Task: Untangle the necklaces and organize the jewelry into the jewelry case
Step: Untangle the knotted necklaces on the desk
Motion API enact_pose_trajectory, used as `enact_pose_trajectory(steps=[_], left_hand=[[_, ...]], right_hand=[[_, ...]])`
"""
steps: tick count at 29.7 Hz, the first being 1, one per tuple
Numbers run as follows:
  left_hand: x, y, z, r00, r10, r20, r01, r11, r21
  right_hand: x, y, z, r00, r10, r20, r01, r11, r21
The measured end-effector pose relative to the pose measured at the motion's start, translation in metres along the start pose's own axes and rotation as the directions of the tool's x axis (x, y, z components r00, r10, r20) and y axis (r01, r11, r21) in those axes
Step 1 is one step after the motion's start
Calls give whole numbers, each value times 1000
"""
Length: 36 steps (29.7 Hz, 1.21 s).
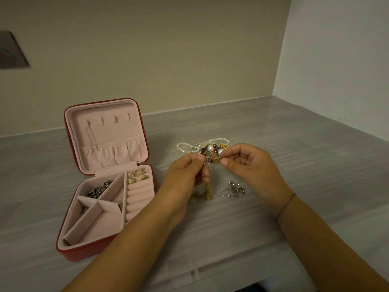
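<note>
Grey countertop (294,131) across the lower half of the frame, closed at the back by a beige wall (168,60) and at the right by a white wall (341,60), with the corner at centre right; front edge just visible at the bottom, under the two forearms. Wide stretch of grey surface right of the hands up to the white wall, another behind the jewelry up to the beige wall, only a narrow strip between the hands and the case. Red jewelry case (69,249) at lower left, standing open, lid (109,131) upright with pink lining, small hooks and a gathered pocket. Pink tray below, split into compartments: a dark chain (97,189) in the upper left one, gold earrings (136,178) at the top of the right column, ring rolls (139,194) under them. Left hand (185,175) and right hand (252,165) at centre, each pinching with thumb and forefinger the tangle of necklaces (210,149): loops of small white pearls, two bigger pearls, brown and red beads, gold pieces, all knotted together. Gold chain (208,188) hanging down from the knot beside the left palm. Silver chain (235,189) in a small heap on the counter, just below the right hand. Thin band (286,204) around the right wrist.
</note>
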State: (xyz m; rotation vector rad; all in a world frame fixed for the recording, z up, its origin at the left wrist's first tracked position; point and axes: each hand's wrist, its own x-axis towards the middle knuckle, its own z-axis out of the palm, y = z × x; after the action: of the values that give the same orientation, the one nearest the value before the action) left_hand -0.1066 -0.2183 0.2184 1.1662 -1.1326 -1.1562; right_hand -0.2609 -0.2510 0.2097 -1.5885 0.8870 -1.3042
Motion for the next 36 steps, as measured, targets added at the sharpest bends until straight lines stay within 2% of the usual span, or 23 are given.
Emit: enact_pose_trajectory(steps=[4,24,32,36], left_hand=[[1,-1,-1,999,-27,-19,27,1000,5],[-4,3,-3,999,-13,44,15,999,-36],[-4,3,-4,1000,5,17,-5,1000,2],[-4,4,-5,1000,19,10,-19,1000,3]], right_hand=[[-2,1,1,1000,-7,-9,6,995,-103],[-6,-6,1,987,-138,-76,135,990,-42],[-7,-7,3,992,-111,-63,108,993,-45],[-8,-4,3,997,-76,6,76,996,-53]])
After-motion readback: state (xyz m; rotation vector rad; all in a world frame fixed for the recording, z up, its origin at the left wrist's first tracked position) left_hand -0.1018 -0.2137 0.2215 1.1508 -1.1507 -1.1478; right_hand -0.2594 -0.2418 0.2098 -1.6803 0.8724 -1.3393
